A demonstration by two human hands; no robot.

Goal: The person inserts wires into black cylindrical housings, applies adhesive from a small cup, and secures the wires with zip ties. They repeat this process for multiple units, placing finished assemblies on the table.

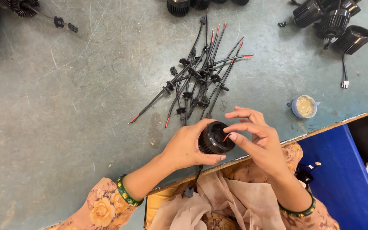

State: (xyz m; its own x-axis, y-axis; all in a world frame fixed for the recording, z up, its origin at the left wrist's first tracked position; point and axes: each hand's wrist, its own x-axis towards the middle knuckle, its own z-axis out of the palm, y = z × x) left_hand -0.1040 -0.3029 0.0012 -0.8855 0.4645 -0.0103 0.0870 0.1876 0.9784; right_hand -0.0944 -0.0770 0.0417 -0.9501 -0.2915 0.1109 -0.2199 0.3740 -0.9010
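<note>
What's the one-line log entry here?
left hand: grips black finned housing | right hand: pinches red-tipped wire at it | wire pile: behind

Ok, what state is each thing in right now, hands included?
Left hand: gripping the black finned housing.
Black finned housing: held above the table edge, cable hanging below.
Right hand: fingertips pinching a red-tipped wire at the housing.
Cable pile: loose on the table.
Small cup: upright, uncovered.
Finished housings: clustered, far right.

cable pile (201, 72) behind housing (215, 137) (cup (305, 106) to right).
</note>
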